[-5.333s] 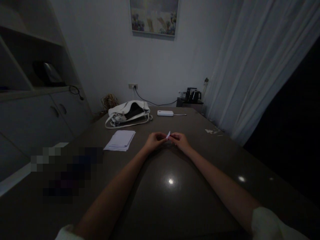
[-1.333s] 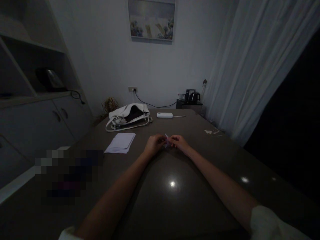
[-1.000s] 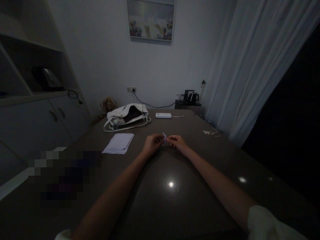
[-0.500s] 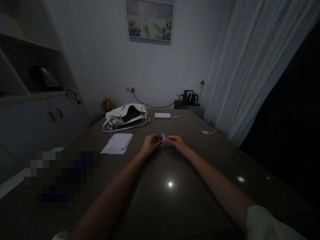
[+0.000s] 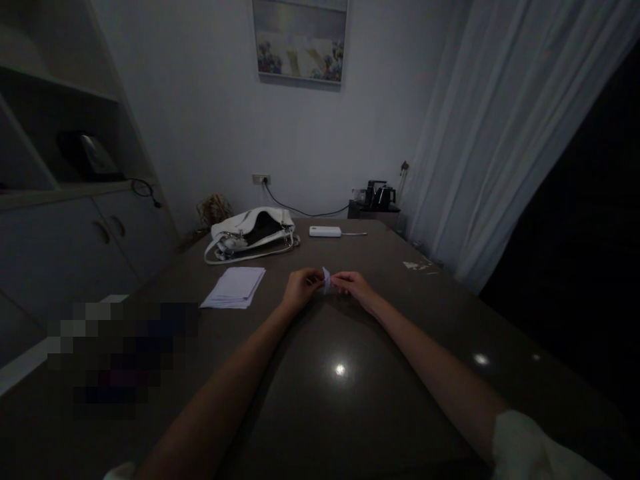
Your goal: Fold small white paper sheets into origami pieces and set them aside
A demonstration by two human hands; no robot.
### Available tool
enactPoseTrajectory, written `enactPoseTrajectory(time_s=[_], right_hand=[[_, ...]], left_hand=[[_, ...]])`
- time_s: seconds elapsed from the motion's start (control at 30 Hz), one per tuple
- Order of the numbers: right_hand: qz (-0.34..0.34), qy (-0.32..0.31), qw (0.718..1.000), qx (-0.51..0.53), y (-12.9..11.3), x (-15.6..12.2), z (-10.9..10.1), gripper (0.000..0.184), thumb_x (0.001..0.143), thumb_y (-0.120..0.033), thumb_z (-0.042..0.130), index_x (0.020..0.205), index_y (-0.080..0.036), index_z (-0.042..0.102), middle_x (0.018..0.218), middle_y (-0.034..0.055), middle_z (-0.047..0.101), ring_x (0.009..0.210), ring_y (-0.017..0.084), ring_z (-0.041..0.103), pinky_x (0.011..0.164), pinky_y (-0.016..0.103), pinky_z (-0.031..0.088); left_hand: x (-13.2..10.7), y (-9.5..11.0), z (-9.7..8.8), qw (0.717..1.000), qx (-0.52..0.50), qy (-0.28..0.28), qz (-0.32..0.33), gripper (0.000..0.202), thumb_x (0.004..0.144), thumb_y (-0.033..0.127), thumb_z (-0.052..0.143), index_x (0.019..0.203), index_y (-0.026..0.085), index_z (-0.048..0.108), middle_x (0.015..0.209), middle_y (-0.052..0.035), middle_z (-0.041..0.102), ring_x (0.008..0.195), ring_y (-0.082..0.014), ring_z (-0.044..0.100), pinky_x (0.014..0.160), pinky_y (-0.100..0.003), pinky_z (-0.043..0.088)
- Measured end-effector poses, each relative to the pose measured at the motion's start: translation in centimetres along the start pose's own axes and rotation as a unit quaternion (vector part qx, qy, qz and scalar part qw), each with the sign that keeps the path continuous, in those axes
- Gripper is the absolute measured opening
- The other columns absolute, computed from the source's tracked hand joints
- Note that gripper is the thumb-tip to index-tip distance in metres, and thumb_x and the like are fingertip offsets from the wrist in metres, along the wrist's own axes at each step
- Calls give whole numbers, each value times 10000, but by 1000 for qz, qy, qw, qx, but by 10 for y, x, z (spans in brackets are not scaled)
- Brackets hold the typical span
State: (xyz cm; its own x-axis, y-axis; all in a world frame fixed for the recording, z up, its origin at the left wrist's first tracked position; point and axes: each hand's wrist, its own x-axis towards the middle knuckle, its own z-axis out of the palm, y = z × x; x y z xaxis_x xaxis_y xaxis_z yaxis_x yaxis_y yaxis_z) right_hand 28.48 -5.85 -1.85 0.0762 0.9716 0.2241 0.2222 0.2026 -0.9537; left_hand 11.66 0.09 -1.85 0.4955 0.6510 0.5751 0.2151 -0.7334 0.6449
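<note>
My left hand [image 5: 300, 288] pinches a small piece of paper [image 5: 327, 283], thumb and fingertips together; my right hand [image 5: 356, 285] closes its fingertips at the opposite edge, probably so neither side swings loose (any creases are too small to read); the paper sits between my hands over the table [image 5: 310, 413], long axis near upright, its pointed end up and tipped slightly left; the paper stack [image 5: 234, 287] lies leftward, likely for easy reach; farther off rest a white bag [image 5: 250, 221] and white device [image 5: 325, 231].
</note>
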Motion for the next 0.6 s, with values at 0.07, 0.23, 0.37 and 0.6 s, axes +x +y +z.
enactPoseTrajectory(time_s=[0.07,0.23,0.37,0.6], right_hand=[[1,-2,1000,2,-2,-1,0,231,677,-377,621,730,-158,672,649,-8,607,503,76,449,468,199,279],[5,-7,1000,12,-5,-2,-1,225,682,-375,620,691,-154,659,628,-12,590,508,77,450,475,203,274],[9,-8,1000,21,-5,-2,0,227,678,-376,628,676,-150,655,616,-14,579,507,74,446,478,204,271],[25,-13,998,53,-4,-4,3,229,670,-381,640,707,-156,660,621,-21,562,486,64,438,449,201,252]], left_hand=[[0,0,0,1000,3,4,0,107,714,205,620,785,140,667,709,-34,668,600,-131,583,564,-215,446],[0,-1,1,1000,5,-2,9,114,704,180,623,805,146,662,715,-21,665,601,-121,580,562,-203,446],[0,-2,2,1000,12,-1,17,102,707,175,626,799,143,656,720,-20,659,598,-116,573,561,-199,441],[-1,2,-1,999,36,14,27,70,715,151,621,780,149,644,706,-10,642,582,-108,560,550,-196,427]])
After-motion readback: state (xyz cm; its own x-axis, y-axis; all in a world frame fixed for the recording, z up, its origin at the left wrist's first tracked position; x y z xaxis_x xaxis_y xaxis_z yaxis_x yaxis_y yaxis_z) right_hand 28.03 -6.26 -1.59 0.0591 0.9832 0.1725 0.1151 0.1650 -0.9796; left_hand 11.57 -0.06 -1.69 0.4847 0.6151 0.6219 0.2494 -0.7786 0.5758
